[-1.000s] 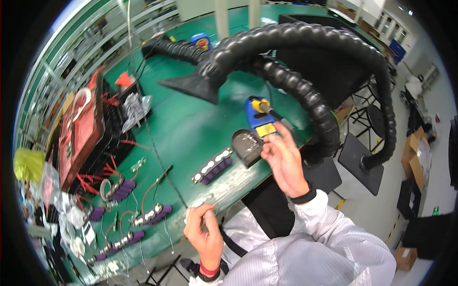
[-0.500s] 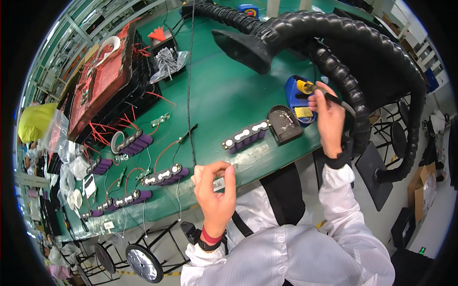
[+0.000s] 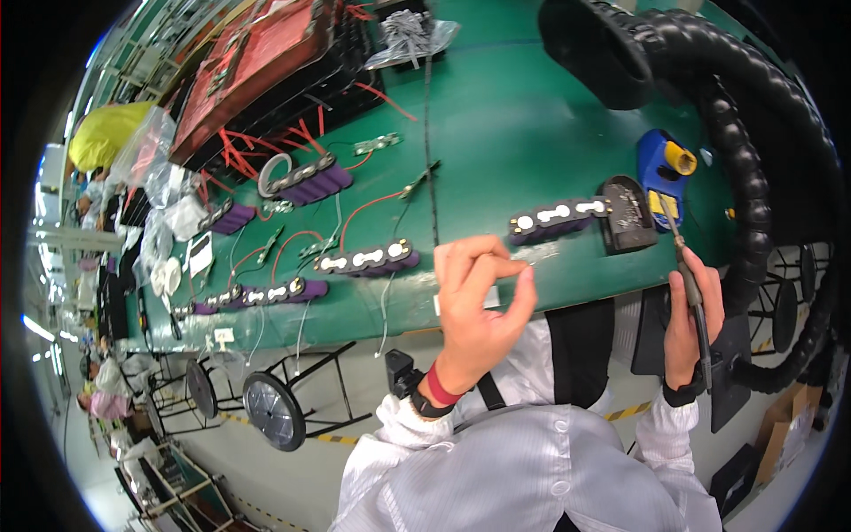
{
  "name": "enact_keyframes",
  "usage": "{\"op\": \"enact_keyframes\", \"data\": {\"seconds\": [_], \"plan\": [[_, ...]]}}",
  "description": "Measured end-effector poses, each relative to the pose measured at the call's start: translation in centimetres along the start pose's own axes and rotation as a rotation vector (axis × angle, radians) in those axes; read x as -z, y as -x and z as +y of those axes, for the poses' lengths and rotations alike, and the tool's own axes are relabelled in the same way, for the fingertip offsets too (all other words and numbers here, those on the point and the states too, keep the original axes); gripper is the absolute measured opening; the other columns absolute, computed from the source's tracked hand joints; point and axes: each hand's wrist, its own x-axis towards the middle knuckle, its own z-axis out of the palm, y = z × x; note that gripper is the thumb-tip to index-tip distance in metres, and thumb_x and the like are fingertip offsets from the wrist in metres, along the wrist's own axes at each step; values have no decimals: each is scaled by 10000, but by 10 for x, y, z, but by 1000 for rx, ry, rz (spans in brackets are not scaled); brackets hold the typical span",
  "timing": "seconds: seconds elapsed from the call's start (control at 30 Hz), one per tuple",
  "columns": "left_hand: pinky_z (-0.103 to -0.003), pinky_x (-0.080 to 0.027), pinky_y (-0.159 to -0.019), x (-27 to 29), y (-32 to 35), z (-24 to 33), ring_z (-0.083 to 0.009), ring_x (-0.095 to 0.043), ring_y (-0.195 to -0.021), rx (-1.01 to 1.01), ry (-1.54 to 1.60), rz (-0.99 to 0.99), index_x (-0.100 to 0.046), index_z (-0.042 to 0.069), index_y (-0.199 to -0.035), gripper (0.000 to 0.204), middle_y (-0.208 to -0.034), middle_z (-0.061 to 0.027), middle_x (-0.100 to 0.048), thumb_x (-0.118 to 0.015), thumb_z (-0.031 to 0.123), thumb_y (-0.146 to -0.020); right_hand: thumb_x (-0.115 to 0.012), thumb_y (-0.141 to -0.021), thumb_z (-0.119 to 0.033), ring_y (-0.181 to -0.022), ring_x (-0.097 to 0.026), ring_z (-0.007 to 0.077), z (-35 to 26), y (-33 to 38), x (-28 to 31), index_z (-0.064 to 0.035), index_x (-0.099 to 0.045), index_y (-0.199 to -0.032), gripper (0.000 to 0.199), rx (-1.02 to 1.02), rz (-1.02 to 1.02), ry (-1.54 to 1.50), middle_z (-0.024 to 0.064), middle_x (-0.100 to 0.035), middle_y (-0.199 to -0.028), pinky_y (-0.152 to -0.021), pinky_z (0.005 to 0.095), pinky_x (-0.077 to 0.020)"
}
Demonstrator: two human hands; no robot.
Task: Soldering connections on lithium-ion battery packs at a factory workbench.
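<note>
My right hand (image 3: 683, 335) is closed around the handle of a soldering iron (image 3: 697, 301). The iron's tip is at the yellow sponge (image 3: 661, 204) of a blue iron stand (image 3: 653, 164). Above the table's front edge, my left hand (image 3: 479, 310) pinches thumb and forefinger together; whatever is between them is too small to make out. Ahead of it lies a purple battery pack (image 3: 551, 229) with white round and oblong pads on top. A dark tray (image 3: 631, 238) holding small bits stands between the pack and the stand.
More purple packs (image 3: 377, 262) with wires and small circuit boards lie on the left of the green table (image 3: 505, 115). Behind them stands a large red-and-black case (image 3: 257, 75) with red wires. A black fume hose (image 3: 745, 168) arches at the right. A black cable (image 3: 429, 133) crosses the table.
My right hand has drawn the soldering iron out of the stand's yellow holder and brought its tip to the sponge. The view has shifted; my left hand stays pinched.
</note>
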Motion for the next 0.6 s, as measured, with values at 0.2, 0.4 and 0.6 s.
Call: {"op": "enact_keyframes", "data": {"seconds": [0.2, 0.4, 0.6], "plan": [[-408, -305, -898, -13, 2, 2, -251, -583, -972, -10, -151, 33, -662, 120, -867, 190, -1051, 12, -702, -783, 34, -748, -664, -1006, -18, -1009, -666, 211, 7, 1, -1, 35, -691, -1265, 266, -117, -124, -20, 129, -705, -1132, -922, 312, -504], [-378, -368, -856, -11, 0, -1, -252, -635, -925, 6, -154, 0, -678, 95, -907, 177, -968, -21, -710, -777, 18, -783, -650, -1041, -57, -1134, -657, 199, -3, 9, 7, 24, -660, -1322, 293, -268, 46, -39, 121, -693, -1271, -1011, 311, -493], [-370, -496, -755, 0, -5, -4, -260, -647, -834, 78, -178, -11, -714, 13, -898, 124, -874, -93, -708, -754, -69, -815, -751, -969, -56, -1044, -664, 223, -24, 16, 1, 24, -624, -1296, 360, -96, 119, -190, 147, -675, -1186, -975, 340, -525]]}}
